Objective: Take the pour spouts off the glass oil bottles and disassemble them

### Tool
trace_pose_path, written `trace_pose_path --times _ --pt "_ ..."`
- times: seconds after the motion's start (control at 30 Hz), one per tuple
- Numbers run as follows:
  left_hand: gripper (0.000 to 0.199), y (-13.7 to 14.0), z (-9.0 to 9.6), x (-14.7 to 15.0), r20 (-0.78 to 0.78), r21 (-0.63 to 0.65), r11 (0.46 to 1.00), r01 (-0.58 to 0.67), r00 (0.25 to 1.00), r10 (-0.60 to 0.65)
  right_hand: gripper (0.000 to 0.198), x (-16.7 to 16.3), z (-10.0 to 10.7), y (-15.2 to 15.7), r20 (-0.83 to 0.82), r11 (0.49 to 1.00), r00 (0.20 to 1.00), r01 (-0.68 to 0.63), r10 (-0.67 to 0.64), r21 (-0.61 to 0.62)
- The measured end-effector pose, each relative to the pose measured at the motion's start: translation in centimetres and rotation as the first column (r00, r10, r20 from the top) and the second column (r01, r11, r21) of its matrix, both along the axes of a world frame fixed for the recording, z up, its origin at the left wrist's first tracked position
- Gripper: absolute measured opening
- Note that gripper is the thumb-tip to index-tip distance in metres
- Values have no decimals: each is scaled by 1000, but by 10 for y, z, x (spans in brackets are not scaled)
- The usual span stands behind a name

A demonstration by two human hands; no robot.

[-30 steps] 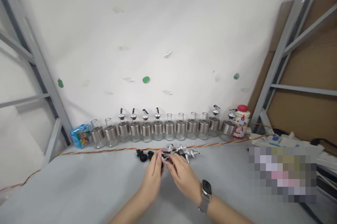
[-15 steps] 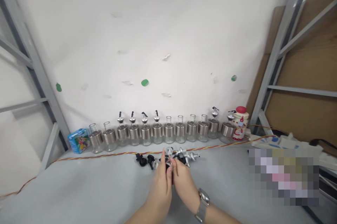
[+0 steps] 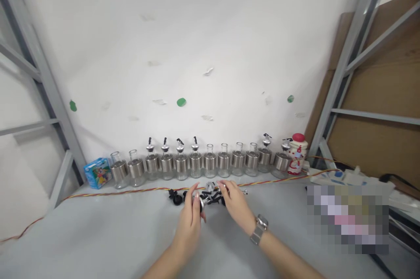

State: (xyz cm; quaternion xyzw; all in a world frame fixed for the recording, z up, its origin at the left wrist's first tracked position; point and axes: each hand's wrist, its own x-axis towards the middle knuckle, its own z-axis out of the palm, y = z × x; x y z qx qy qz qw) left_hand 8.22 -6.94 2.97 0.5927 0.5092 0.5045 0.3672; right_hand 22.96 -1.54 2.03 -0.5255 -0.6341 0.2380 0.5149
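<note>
My left hand (image 3: pixel 190 217) is closed around a silver-and-black bottle pourer (image 3: pixel 202 203), its metal end pointing right. Over the right side of a pile of loose pourer parts, my right hand (image 3: pixel 235 204) has its fingers stretched and slightly bent, with nothing visible in them. Below and between the hands lie small black levers (image 3: pixel 215 198). A clear round piece (image 3: pixel 210 186) sits behind them. Black stoppers (image 3: pixel 177 199) lie left of my left hand. A silver spout tip (image 3: pixel 245 192) shows beyond my right hand, which hides part of the pile.
Along the wall stands a row of glass bottles with steel bands (image 3: pixel 210 162), some topped with pourers (image 3: pixel 180 145). A twisted cable (image 3: pixel 141 192) crosses in front. A blue box (image 3: pixel 98 173) stands left; a red-capped container (image 3: pixel 297 156) and power strips (image 3: pixel 351 178) are right.
My hands, held together half a second ago, have moved apart. My left hand has shifted left, showing the pourer in it; my right hand has moved right over the parts.
</note>
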Motion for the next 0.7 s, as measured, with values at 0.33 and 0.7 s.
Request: trace_pose_path --times 0.33,0.7 --pt "32 10 -12 -9 -644 360 931 57 738 204 42 -37 1 -29 -701 726 696 -563 156 -396" --pt "30 12 -18 -3 -522 174 978 117 853 -10 35 -33 -4 -30 -742 692 665 -573 81 -439"
